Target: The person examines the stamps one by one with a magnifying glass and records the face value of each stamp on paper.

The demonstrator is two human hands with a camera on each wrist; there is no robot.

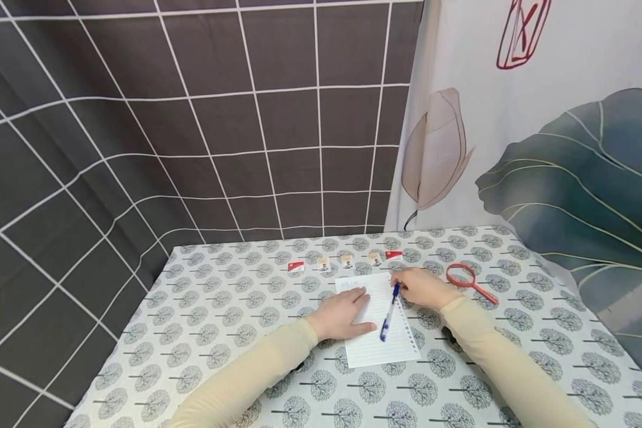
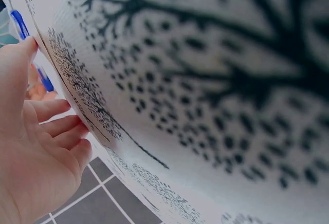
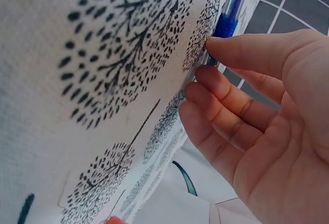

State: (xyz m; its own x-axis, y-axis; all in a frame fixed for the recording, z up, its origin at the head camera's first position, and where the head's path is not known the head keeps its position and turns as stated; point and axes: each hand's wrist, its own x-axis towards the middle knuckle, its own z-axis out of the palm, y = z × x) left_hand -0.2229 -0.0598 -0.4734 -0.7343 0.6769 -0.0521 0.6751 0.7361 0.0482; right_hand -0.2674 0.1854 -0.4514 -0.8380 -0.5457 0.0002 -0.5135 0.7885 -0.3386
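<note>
A sheet of lined paper (image 1: 366,351) with punched holes down its right edge lies on the table, faint writing near its top. My left hand (image 1: 342,315) rests flat on the paper's left part, fingers and thumb spread. A clear pen with blue ends (image 1: 389,312) slants over the right part of the sheet. At the pen's upper end is my right hand (image 1: 419,288). In the right wrist view, the thumb and forefinger of the right hand (image 3: 277,116) pinch the pen's blue end (image 3: 225,26), while the other fingers are bent.
Behind the paper lie red-and-white cards (image 1: 296,267) and several small picture cards (image 1: 347,262) in a row. A red magnifying glass (image 1: 473,283) lies right of my right hand. Tree-patterned cloth (image 1: 219,333) covers the table, with curtains (image 1: 278,119) behind.
</note>
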